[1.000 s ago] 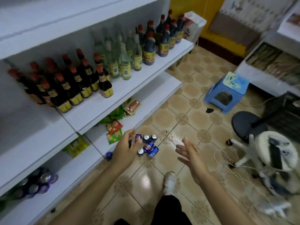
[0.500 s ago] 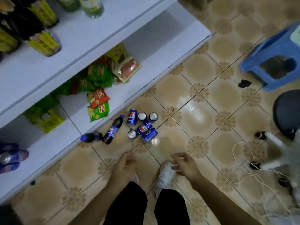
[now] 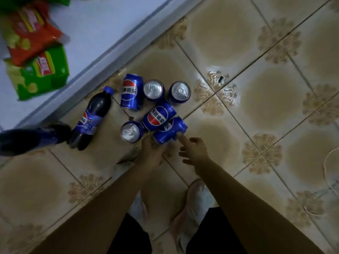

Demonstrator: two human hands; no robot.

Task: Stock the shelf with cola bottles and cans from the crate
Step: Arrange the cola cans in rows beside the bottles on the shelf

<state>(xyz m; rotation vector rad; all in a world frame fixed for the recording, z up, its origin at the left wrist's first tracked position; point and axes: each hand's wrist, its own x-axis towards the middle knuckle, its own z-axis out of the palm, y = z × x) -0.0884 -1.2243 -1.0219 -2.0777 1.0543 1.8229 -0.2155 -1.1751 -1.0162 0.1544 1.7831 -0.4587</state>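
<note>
Both hands, left hand (image 3: 152, 154) and right hand (image 3: 194, 152), reach open-fingered, empty, toward fallen cans (image 3: 169, 130)

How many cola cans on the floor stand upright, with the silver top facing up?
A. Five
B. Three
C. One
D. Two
B: three cans show their silver tops, one, a second beside it and a third nearer the left hand; the other three cans lie on their sides.
</note>
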